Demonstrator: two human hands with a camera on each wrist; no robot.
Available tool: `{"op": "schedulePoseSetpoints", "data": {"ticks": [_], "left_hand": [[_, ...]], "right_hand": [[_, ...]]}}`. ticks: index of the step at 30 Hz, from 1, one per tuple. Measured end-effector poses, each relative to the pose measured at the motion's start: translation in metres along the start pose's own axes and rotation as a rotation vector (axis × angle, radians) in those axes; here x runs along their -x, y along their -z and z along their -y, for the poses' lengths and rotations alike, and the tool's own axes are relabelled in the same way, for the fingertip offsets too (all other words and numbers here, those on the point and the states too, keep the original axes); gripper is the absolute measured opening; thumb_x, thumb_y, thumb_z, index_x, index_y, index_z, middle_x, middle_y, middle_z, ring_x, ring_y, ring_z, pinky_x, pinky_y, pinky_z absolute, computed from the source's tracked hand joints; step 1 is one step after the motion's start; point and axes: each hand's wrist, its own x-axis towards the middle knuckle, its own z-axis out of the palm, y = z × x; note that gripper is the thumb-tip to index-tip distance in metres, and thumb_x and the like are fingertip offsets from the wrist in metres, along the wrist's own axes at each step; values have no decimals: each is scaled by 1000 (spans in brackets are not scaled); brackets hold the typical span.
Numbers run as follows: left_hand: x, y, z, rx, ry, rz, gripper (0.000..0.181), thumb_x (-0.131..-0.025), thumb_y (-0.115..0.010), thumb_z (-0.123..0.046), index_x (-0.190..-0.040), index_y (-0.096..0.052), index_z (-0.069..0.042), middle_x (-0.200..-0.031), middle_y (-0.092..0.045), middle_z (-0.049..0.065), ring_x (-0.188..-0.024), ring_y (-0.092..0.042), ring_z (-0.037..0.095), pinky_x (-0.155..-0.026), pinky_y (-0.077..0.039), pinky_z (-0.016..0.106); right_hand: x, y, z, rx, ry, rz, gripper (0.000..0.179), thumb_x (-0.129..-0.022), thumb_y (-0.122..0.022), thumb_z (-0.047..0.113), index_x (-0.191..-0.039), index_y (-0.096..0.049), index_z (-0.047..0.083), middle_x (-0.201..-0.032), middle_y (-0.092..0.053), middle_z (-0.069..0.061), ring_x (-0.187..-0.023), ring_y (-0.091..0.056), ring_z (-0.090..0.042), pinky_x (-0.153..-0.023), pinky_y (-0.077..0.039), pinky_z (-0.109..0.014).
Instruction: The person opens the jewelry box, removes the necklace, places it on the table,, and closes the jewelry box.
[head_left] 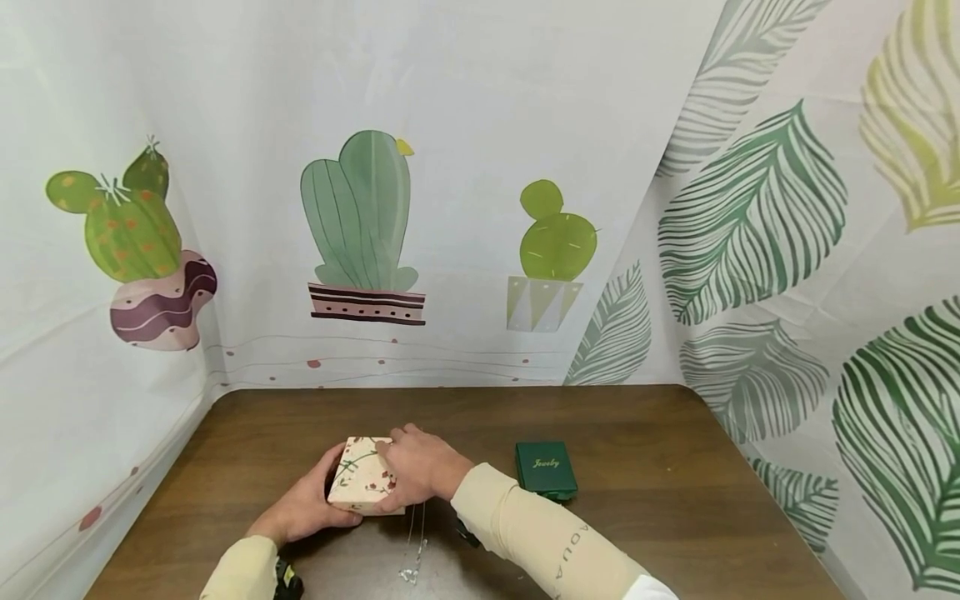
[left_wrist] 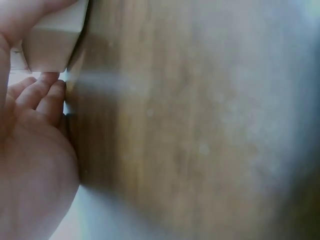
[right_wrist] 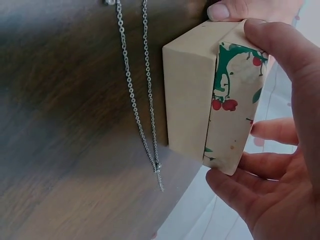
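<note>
Spanning the lid point(right_wrist: 227, 130) of the floral box point(head_left: 360, 479), my right grip point(head_left: 420, 467) has thumb and fingers on opposite edges, while my left grip point(head_left: 306, 504) holds the same box at its left side and near corner. The box is on the left part of the surface point(head_left: 637, 517), left of the green box point(head_left: 545, 467); I cannot tell whether its bottom touches the wood.

The lid looks snug on the plain base point(right_wrist: 187, 100), with only a thin seam between. If I pulled up with the right grip and held too loosely with the left, the base could come along, then drop free and spill anything inside. Squeezing the lid's walls hard could pinch them onto the base and jam it.

The silver necklace point(right_wrist: 130, 89) lies just beside the box, on the near side. Sliding or lowering the box carelessly could trap or knot the fine chain. My right sleeve point(head_left: 532, 525), close to the green box, might nudge it if my elbow swung outward.
</note>
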Motion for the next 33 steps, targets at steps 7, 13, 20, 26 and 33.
{"op": "schedulePoseSetpoints", "data": {"ticks": [7, 13, 20, 26, 33], "left_hand": [[0, 0, 3, -17, -10, -6, 123, -66, -99, -24, -162, -23, -6, -156, -46, 22, -130, -50, 23, -101, -42, 20], [0, 1, 4, -29, -6, -15, 125, -66, -99, -26, -162, -23, -5, -156, -47, 23, -134, -49, 28, -103, -42, 20], [0, 1, 3, -55, 6, -16, 127, -64, -99, -26, -162, -21, -4, -157, -45, 24, -136, -48, 33, -104, -44, 28], [-2, 1, -1, -44, 3, -11, 126, -66, -99, -28, -162, -21, -5, -159, -44, 24, -139, -46, 33, -105, -43, 26], [-2, 0, 3, -22, 13, -1, 122, -68, -98, -29, -162, -23, -7, -160, -44, 22, -138, -47, 23, -104, -40, 17]], "right_hand": [[-1, -3, -4, -57, 38, -24, 88, -79, -77, 70, -148, -56, 19, -131, -63, -1, -115, -58, -14, -99, -51, -23], [-2, -8, -7, -134, 49, -43, 87, -79, -80, 66, -147, -56, 19, -134, -62, -1, -116, -56, -14, -99, -49, -21], [-1, -10, -9, -174, 53, -72, 83, -78, -81, 64, -144, -59, 20, -131, -62, 0, -115, -55, -14, -97, -48, -20], [2, -10, -13, -203, 58, -93, 82, -78, -81, 65, -144, -60, 19, -128, -63, 0, -114, -55, -14, -96, -47, -19], [7, -13, -16, -259, 53, -115, 82, -78, -83, 62, -143, -61, 17, -126, -63, 0, -111, -55, -15, -92, -47, -19]]}}
